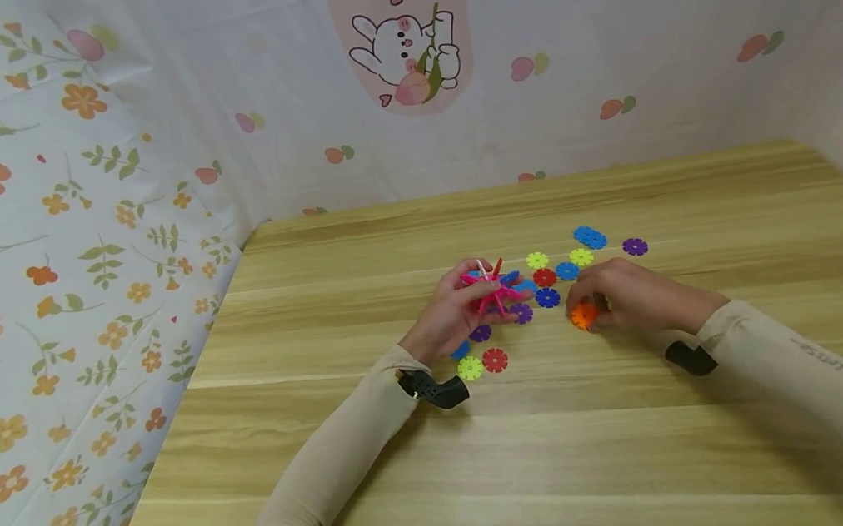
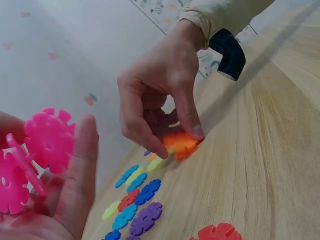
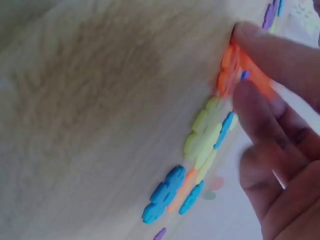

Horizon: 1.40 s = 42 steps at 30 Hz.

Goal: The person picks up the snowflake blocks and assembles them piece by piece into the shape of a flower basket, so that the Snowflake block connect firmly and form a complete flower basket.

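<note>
Nearest, a yellow-green disc (image 1: 470,368) and a red disc (image 1: 495,360) lie side by side on the wooden table (image 1: 544,461). Just past them, the left hand (image 1: 450,314) holds some joined pink discs (image 2: 49,141) up. The right hand (image 1: 626,293) pinches an orange disc (image 1: 582,317) low down. Farther off lie blue discs (image 1: 590,237), then a bunny picture (image 1: 403,51).

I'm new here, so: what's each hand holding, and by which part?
The left hand holds a pink cluster, exact contact unclear; the right hand pinches an orange piece by its edge.

Scattered discs (image 1: 547,293) obstruct the middle; the near tabletop (image 1: 560,468) allows passage.
</note>
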Tool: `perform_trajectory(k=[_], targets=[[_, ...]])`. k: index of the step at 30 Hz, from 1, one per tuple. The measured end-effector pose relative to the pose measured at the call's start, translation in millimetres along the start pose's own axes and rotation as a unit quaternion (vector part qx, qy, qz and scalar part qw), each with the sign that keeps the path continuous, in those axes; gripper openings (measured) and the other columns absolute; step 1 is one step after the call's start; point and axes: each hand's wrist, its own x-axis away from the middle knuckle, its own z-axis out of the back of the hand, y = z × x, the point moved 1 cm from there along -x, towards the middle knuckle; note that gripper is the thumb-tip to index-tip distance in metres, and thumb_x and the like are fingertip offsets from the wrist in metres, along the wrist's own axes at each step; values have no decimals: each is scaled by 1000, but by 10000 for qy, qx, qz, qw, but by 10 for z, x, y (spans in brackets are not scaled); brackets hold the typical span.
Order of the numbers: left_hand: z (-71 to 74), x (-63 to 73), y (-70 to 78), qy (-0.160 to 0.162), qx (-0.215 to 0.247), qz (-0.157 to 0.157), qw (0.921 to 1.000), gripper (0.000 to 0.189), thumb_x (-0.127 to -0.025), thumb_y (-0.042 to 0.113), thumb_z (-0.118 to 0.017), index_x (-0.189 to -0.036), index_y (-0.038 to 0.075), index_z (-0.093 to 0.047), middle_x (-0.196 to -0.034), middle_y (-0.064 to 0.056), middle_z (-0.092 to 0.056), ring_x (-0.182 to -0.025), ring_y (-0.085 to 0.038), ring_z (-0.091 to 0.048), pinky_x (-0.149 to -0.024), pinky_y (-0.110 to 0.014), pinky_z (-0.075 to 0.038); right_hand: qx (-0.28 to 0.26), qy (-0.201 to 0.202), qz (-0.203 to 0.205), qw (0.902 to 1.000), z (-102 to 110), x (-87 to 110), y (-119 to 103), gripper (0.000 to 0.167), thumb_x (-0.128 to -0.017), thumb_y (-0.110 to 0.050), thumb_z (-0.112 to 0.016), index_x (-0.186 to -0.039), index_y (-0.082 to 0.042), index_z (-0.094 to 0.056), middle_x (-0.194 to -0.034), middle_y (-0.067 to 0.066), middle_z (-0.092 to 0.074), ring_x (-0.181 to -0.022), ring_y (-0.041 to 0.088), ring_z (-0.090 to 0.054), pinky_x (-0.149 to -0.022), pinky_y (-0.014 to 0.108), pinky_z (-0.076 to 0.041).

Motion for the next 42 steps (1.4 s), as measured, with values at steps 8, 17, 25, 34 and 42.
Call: perform_trajectory(k=[8,17,25,34,42], targets=[[10,-7,-45,103,55,110,9999,10,-105,5,-45,-106,16,-48,-135,-30,-59,-112,-38,-70,-87,-48,-60,-542,192,-159,9982,-26,30,35,21,-82,-2,-79,-99,-14,-79,-93,-5,-77,-80,8,-68,-69,22,-58],[-13,-50,-54,79,249,141,9996,10,-106,10,-46,-100,16,-50,-125,-23,-65,-94,-18,-76,-84,-33,-62,-3000,932,-1167,9422,70,-102,-126,28,-95,-6,-66,-122,1,-65,-76,10,-67,-58,25,-65,-54,33,-56],[-75,-93,-92,268,98,109,9995,8,-106,9,-45,-107,14,-51,-105,-1,-56,-89,-9,-67,-76,-18,-54,-3850,2033,-1654,8849,4,-216,-301,22,-97,-12,-66,-115,1,-65,-70,0,-66,-52,25,-61,-46,34,-53],[-45,-116,-141,494,-711,167,9961,17,-105,7,-50,-121,9,-50,-87,3,-64,-80,-9,-60,-74,-19,-50,-2944,1938,-1799,9184,-7,-293,-396,12,-92,-5,-70,-103,-1,-70,-69,17,-66,-48,30,-60,-43,32,-51],[-80,-98,-127,755,-1618,222,9837,23,-102,11,-56,-125,10,-50,-99,-3,-65,-85,-9,-64,-74,-21,-47,-2958,1595,-1609,9280,48,-374,-415,4,-90,0,-70,-93,2,-71,-68,19,-64,-46,28,-63,-44,31,-53]])
